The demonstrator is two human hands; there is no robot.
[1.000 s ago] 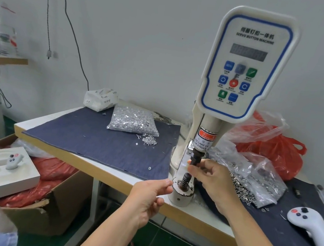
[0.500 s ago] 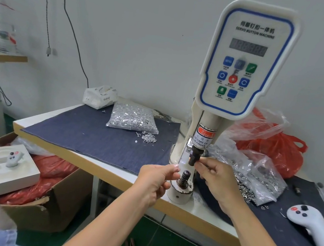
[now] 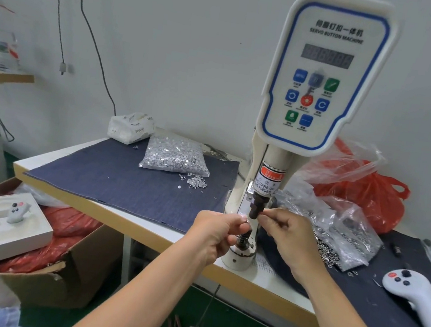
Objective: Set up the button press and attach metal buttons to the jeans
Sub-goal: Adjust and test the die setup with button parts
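**Both hands at the die of the servo button machine**

The servo button machine (image 3: pixel 323 76) stands near the front edge of the work table (image 3: pixel 123 221), its white control panel with 8 coloured keys facing the viewer. Below the panel, the dark upper die (image 3: pixel 255 209) hangs over the spring-loaded lower die (image 3: pixel 242 241) in the round base.

The left hand (image 3: pixel 212 236) is raised just left of the gap between the dies, thumb and forefinger pinched together on a small shiny metal button (image 3: pixel 244 218). The right hand (image 3: pixel 286 235) reaches in from the right, its fingertips curled and touching the tip of the upper die; whether they grip anything is not clear.

On the denim cloth (image 3: pixel 112 179) to the left, farther back, lies a clear bag of silver tacks (image 3: pixel 175 155), with loose ones beside it. A bag of metal rings (image 3: pixel 337 236) lies just right of the machine, and a white handheld controller (image 3: pixel 416 299) sits at the near right.
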